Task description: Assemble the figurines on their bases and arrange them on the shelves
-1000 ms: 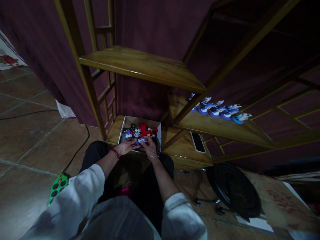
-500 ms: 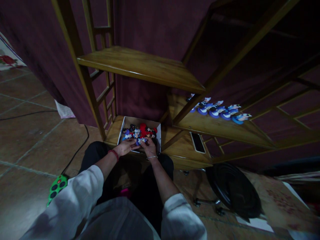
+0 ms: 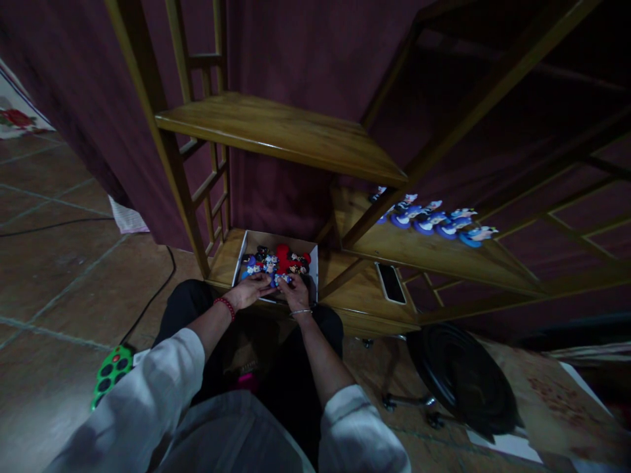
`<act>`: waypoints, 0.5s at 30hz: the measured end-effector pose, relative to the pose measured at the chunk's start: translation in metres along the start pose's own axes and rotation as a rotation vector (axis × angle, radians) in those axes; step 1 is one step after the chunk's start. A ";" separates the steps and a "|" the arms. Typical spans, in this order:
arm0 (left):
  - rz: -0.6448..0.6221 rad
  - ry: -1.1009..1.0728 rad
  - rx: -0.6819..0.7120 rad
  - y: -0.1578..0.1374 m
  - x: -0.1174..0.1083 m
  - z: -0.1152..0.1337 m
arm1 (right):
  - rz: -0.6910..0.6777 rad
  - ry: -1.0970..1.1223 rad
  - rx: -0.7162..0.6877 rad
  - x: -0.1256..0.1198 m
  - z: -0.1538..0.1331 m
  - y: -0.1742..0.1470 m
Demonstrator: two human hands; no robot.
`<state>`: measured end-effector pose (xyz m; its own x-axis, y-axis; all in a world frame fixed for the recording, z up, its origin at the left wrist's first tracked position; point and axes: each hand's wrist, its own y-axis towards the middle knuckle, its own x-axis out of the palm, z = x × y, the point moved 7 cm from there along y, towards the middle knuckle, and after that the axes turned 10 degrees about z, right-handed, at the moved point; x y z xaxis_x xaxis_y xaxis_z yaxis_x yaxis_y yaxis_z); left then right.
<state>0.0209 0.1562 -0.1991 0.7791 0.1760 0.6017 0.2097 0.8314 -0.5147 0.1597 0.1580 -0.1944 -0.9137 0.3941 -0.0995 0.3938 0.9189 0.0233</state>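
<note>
Between my fingers, over the front edge of a shallow white box [image 3: 314,270], is a small blue-and-white figurine [image 3: 280,280]. My left hand [image 3: 252,290] grips it from the left, a red beaded bracelet on the wrist. On its other side my right hand [image 3: 296,293] pinches it, with a thin light bracelet below. Several more figurines lie in the box behind my hands, among them red ones [image 3: 283,257] and dark ones [image 3: 262,252]. My fingers cover the box's near edge in part.
The box stands on a low wooden shelf [image 3: 340,266]. A higher shelf [image 3: 280,131] overhangs it. To the right, several blue-based figurines [image 3: 428,220] line another shelf, with a phone [image 3: 391,282] below. A black round stool [image 3: 463,381] and a green controller-like object [image 3: 112,371] are on the floor.
The figurine in my fingers has turned slightly, and its top leans a little more to the right. Both hands stay at the box's front edge. The view has shifted slightly.
</note>
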 end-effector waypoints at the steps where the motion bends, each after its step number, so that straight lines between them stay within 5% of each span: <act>1: -0.002 0.003 -0.001 0.001 -0.001 0.000 | 0.000 0.003 0.010 0.000 0.000 0.000; 15: -0.017 0.020 0.029 0.005 -0.002 0.000 | 0.041 0.039 0.117 0.001 -0.003 -0.005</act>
<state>0.0208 0.1595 -0.2028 0.7875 0.1515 0.5974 0.2056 0.8492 -0.4864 0.1567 0.1540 -0.1912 -0.8990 0.4337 -0.0616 0.4377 0.8946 -0.0901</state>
